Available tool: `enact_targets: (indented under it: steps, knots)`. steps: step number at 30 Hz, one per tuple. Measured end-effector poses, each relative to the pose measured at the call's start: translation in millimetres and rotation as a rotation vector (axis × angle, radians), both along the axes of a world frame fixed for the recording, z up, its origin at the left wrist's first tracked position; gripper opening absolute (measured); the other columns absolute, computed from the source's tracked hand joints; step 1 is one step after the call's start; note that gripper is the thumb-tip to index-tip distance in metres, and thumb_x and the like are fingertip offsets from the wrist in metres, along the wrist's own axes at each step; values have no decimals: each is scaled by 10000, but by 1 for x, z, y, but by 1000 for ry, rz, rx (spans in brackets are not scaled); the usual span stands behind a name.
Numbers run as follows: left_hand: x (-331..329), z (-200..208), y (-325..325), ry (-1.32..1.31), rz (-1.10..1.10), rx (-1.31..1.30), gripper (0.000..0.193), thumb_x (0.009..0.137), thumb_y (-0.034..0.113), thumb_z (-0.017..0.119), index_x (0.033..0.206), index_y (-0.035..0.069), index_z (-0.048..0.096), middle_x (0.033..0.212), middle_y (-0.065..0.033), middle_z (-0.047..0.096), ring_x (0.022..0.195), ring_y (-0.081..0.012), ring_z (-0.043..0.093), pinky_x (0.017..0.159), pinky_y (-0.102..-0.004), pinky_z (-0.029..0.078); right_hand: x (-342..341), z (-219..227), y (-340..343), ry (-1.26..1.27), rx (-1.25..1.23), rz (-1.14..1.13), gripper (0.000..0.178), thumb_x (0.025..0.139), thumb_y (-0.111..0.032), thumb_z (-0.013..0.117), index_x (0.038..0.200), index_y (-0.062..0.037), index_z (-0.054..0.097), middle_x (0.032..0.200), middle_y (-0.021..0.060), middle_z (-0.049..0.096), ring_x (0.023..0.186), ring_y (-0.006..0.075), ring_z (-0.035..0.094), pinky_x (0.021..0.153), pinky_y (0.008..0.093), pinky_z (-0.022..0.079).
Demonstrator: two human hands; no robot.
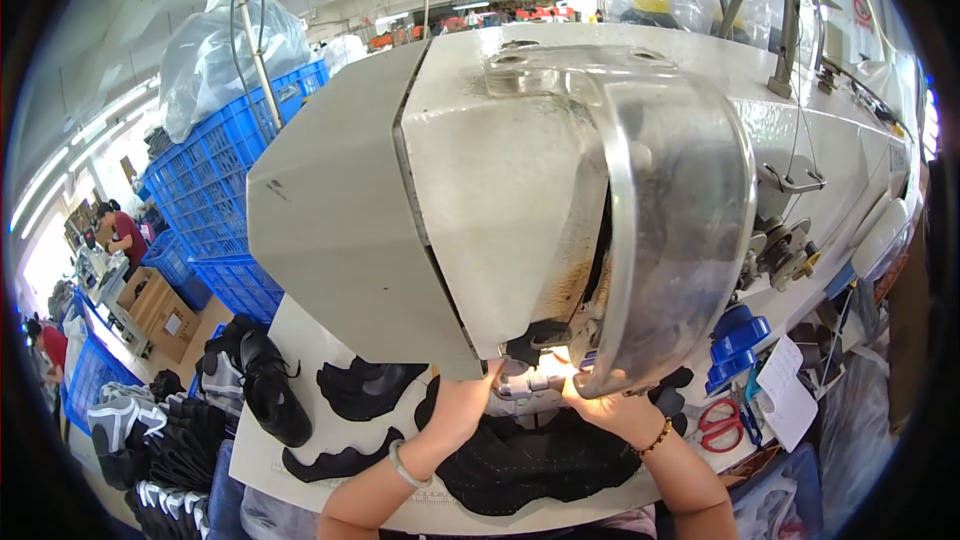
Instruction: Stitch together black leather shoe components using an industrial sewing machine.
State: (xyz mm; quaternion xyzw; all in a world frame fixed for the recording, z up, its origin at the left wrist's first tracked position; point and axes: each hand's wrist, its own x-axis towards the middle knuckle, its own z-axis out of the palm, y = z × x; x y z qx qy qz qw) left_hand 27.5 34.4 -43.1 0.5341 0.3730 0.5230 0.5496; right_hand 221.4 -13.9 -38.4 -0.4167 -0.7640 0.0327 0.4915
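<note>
A large grey-white sewing machine head (pixel 500 190) with a clear plastic guard (pixel 680 210) fills the middle. Under its lit needle area, my left hand (pixel 462 412) comes in from the left and my right hand (pixel 622 414) from the right. The machine and guard hide most of the fingers, so what they pinch, if anything, does not show. Between my wrists a black scalloped fabric piece (pixel 540 470) with stitched lines lies on the white table (pixel 265 455). More black cut pieces (pixel 365 388) lie left of my left hand, with a narrow wavy black strip (pixel 340 455) nearer me.
A black shoe (pixel 270 390) and stacked black-and-grey shoe parts (pixel 165 430) stand at the left. Right of my hand are red-handled scissors (pixel 722 427), blue plastic trays (pixel 735 345) and a paper sheet (pixel 790 395). Blue crates (pixel 215 180) rise behind; co-workers (pixel 122 235) work far left.
</note>
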Motion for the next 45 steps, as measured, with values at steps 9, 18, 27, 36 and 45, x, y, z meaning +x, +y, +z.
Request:
enact_targets:
  steps: [9, 18, 27, 36, 45]
  knots:
    - [5, -25, 11, 72, 1, 164, 112, 830, 54, 595, 871, -48, 613, 785, -65, 614, 742, -159, 582, 674, -302, 460, -10, 12, -12, -193, 62, -207, 268, 769, -71, 653, 1035, -48, 645, 756, 74, 658, 663, 195, 634, 634, 303, 506]
    - [5, 11, -1, 438, -10, 366, 130, 846, 50, 574, 915, -59, 587, 804, -98, 603, 721, -199, 568, 676, -327, 451, -13, 8, -10, -90, 252, -233, 357, 725, -41, 656, 1077, -95, 660, 712, 52, 632, 552, 172, 593, 523, 269, 472]
    - [10, -10, 6, 19, 1, 109, 99, 835, 40, 572, 822, -46, 619, 743, -69, 606, 706, -166, 570, 639, -307, 450, -11, 15, -11, -184, 221, -248, 333, 734, -61, 654, 1067, -57, 662, 797, 95, 646, 539, 171, 568, 515, 270, 464]
    - [13, -14, 3, 166, 149, 354, 77, 801, 7, 554, 794, -48, 608, 724, -40, 601, 674, -133, 564, 609, -289, 443, 1, 3, -6, -318, 244, -149, 108, 776, -84, 611, 704, -58, 535, 839, 40, 651, 596, 167, 535, 562, 288, 477]
    - [14, 0, -4, -19, 110, 309, 92, 812, 12, 538, 805, -50, 606, 741, -32, 624, 657, -127, 573, 619, -284, 453, 9, -29, 8, -198, 134, -87, 328, 844, -125, 568, 1156, -24, 571, 864, 72, 605, 747, 153, 560, 754, 257, 479]
